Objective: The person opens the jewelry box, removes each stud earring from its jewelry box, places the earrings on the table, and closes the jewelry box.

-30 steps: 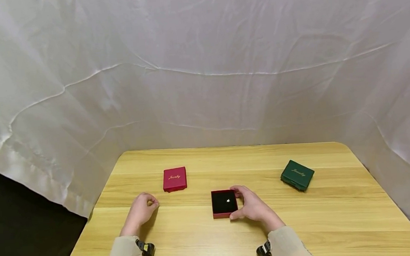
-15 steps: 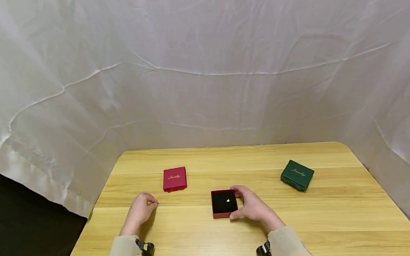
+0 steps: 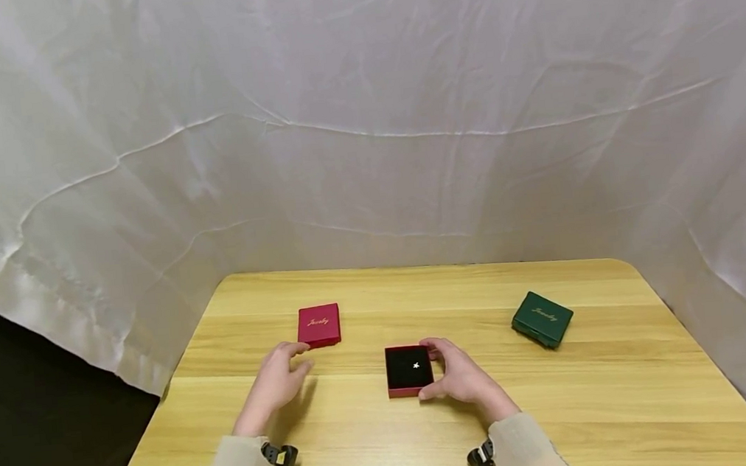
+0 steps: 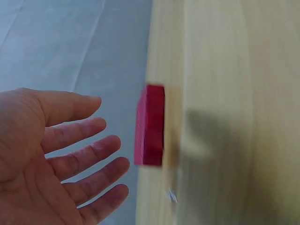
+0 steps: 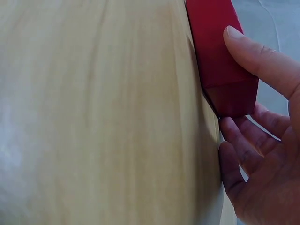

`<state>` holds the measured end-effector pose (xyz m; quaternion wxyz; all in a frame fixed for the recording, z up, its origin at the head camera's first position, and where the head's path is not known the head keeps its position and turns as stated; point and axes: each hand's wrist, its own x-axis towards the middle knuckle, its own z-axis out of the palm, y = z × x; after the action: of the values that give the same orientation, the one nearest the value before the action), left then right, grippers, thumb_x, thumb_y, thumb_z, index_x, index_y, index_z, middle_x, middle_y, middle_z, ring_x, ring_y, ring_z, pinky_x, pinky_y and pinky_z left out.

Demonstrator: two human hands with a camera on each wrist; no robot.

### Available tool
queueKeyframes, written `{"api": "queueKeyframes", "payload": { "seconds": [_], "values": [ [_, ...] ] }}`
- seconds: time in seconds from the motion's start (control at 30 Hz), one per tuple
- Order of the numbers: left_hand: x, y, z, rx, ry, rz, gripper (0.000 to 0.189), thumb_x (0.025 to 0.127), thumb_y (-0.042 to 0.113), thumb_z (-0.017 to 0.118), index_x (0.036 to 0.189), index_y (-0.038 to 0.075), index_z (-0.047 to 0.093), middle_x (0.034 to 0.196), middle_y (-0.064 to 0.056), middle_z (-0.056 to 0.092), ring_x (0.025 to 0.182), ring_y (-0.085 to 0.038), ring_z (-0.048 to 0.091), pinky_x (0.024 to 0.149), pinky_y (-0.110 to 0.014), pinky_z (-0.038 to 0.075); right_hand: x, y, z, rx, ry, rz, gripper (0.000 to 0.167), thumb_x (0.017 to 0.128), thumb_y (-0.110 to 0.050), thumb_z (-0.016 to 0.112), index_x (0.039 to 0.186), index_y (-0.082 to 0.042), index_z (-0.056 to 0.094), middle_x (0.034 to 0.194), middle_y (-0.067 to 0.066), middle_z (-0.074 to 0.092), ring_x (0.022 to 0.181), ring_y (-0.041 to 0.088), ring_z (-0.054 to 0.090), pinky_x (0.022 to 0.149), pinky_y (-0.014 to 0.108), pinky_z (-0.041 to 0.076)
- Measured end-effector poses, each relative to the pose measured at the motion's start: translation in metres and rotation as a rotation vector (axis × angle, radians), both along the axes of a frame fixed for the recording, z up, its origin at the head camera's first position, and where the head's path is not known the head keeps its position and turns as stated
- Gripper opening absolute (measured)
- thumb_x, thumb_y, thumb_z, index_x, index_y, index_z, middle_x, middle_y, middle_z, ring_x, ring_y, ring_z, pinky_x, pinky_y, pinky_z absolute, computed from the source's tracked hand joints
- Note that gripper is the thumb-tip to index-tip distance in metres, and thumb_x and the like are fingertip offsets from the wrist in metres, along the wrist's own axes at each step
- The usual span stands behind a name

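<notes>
My right hand point(image 3: 460, 377) holds the right end of an open red jewelry box base point(image 3: 410, 392), thumb on the near wall and fingers at the far side. Its black insert point(image 3: 401, 370) carries a small silver star-shaped piece point(image 3: 416, 366). My left hand point(image 3: 278, 380) hovers over the table with fingers apart and nothing between them. Just beyond it lies a closed crimson jewelry box point(image 3: 319, 325), also in the left wrist view. A tiny shiny thing point(image 4: 172, 195) is on the tabletop near that box; its kind is too blurred to tell.
A closed dark green jewelry box point(image 3: 542, 319) sits at an angle on the right of the wooden table point(image 3: 626, 388). Pale curtain cloth point(image 3: 395, 186) hangs round the far side and both sides of the table.
My left hand has moved right and slightly away from me, its fingers spreading from a pinch with a tiny bright speck at the tips. The right hand and the boxes stay put.
</notes>
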<state>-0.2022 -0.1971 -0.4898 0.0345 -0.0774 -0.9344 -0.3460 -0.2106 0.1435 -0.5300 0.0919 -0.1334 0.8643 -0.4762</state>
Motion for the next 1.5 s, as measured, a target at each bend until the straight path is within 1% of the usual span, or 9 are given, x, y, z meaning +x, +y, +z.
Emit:
{"api": "queueKeyframes", "payload": {
  "seconds": [0.13, 0.33, 0.47, 0.57, 0.77, 0.9, 1.1, 1.27, 1.5],
  "values": [
    [0.001, 0.019, 0.003, 0.025, 0.021, -0.045, 0.031, 0.090, 0.007, 0.069, 0.118, -0.005, 0.065, 0.118, -0.021, 0.062, 0.111, -0.038, 0.058, 0.095, -0.053, 0.046, 0.001, 0.000, -0.001, -0.003, 0.002, -0.006, 0.094, 0.059, -0.017, 0.096, 0.139, -0.003, 0.048, 0.124, 0.011, 0.055, 0.114, 0.031, 0.051, 0.102, 0.053, 0.037],
    [0.001, 0.045, 0.004, 0.037, 0.037, -0.138, 0.029, 0.089, 0.006, 0.070, 0.115, -0.005, 0.066, 0.114, -0.017, 0.064, 0.110, -0.036, 0.059, 0.095, -0.051, 0.047, 0.002, -0.001, -0.001, -0.006, 0.021, -0.007, 0.094, 0.059, -0.016, 0.096, 0.139, -0.001, 0.048, 0.123, 0.012, 0.057, 0.114, 0.030, 0.052, 0.102, 0.053, 0.038],
    [0.000, 0.061, 0.004, 0.037, 0.023, -0.199, 0.029, 0.090, 0.008, 0.069, 0.117, -0.004, 0.066, 0.116, -0.016, 0.063, 0.111, -0.034, 0.059, 0.095, -0.050, 0.048, 0.003, -0.001, -0.001, -0.003, 0.018, -0.001, 0.096, 0.060, -0.019, 0.095, 0.140, -0.001, 0.047, 0.125, 0.012, 0.056, 0.115, 0.031, 0.052, 0.103, 0.053, 0.038],
    [-0.001, 0.072, 0.003, 0.040, 0.013, -0.240, 0.029, 0.092, 0.010, 0.068, 0.118, -0.003, 0.066, 0.117, -0.015, 0.063, 0.111, -0.033, 0.059, 0.096, -0.050, 0.047, 0.004, 0.000, 0.000, -0.005, -0.003, 0.009, 0.097, 0.062, -0.021, 0.095, 0.143, -0.001, 0.044, 0.129, 0.013, 0.054, 0.118, 0.032, 0.050, 0.104, 0.054, 0.037],
    [-0.004, 0.094, 0.001, 0.034, 0.011, -0.302, 0.030, 0.091, 0.013, 0.069, 0.117, -0.001, 0.066, 0.117, -0.013, 0.061, 0.110, -0.033, 0.058, 0.096, -0.050, 0.047, 0.005, 0.002, 0.002, -0.024, -0.019, 0.018, 0.094, 0.065, -0.014, 0.092, 0.144, -0.001, 0.043, 0.129, 0.015, 0.054, 0.119, 0.033, 0.050, 0.105, 0.057, 0.034],
    [-0.006, 0.106, -0.002, 0.020, 0.011, -0.327, 0.029, 0.090, 0.015, 0.071, 0.117, 0.002, 0.067, 0.118, -0.012, 0.058, 0.109, -0.033, 0.058, 0.095, -0.049, 0.048, 0.003, 0.002, 0.002, -0.020, -0.012, 0.003, 0.092, 0.065, -0.014, 0.092, 0.143, -0.002, 0.044, 0.126, 0.014, 0.056, 0.117, 0.033, 0.051, 0.104, 0.057, 0.033],
    [-0.011, 0.119, -0.010, -0.010, 0.011, -0.324, 0.026, 0.090, 0.016, 0.072, 0.114, 0.006, 0.069, 0.118, -0.009, 0.056, 0.108, -0.027, 0.056, 0.095, -0.045, 0.047, 0.003, 0.001, 0.002, -0.017, -0.011, 0.001, 0.091, 0.065, -0.016, 0.093, 0.142, -0.002, 0.045, 0.127, 0.013, 0.056, 0.117, 0.032, 0.052, 0.103, 0.057, 0.035],
    [-0.015, 0.127, -0.016, -0.033, 0.023, -0.333, 0.025, 0.088, 0.017, 0.073, 0.112, 0.008, 0.071, 0.119, -0.009, 0.056, 0.109, -0.027, 0.054, 0.096, -0.046, 0.047, 0.003, 0.001, 0.002, -0.015, -0.011, 0.000, 0.091, 0.065, -0.017, 0.093, 0.141, -0.002, 0.045, 0.126, 0.013, 0.056, 0.117, 0.032, 0.052, 0.103, 0.057, 0.036],
    [-0.019, 0.138, -0.025, -0.066, 0.040, -0.372, 0.023, 0.089, 0.019, 0.073, 0.110, 0.010, 0.072, 0.118, -0.010, 0.057, 0.109, -0.027, 0.053, 0.095, -0.044, 0.047, 0.003, 0.001, 0.002, -0.028, -0.014, 0.010, 0.091, 0.066, -0.018, 0.092, 0.141, -0.001, 0.045, 0.128, 0.013, 0.056, 0.117, 0.031, 0.052, 0.102, 0.056, 0.036]
  ]
}}
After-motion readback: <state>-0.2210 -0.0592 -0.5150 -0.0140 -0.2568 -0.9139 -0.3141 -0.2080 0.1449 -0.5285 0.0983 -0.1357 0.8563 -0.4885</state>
